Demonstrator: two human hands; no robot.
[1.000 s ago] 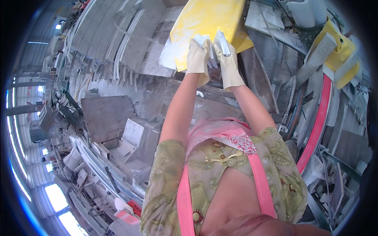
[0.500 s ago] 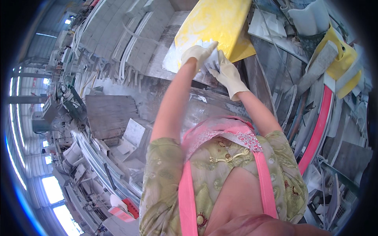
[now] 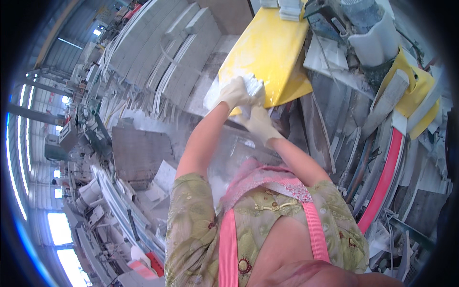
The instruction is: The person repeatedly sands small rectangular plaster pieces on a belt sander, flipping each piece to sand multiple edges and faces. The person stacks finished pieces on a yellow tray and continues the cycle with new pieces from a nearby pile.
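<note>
Cream gloves cover both of my hands at the near end of a yellow sheet dusted with white powder. Between them is a bundle of white, flat-sided pieces, tilted over the sheet's near edge. My left hand closes on the bundle's left side. Lower down, my right hand closes on its near end, with those fingers partly hidden. The pieces' exact kind cannot be made out. Farther up the sheet stands a small stack of similar white pieces.
Tall stacks of grey-white slabs stand at the far left. A brown board lies left of my arms. To the right are a white bucket-like container, another yellow sheet and a long red strip.
My hands have drawn nearer to me and closed round the white bundle, which now tilts up off the sheet. The view has shifted, bringing the far stack into sight.
</note>
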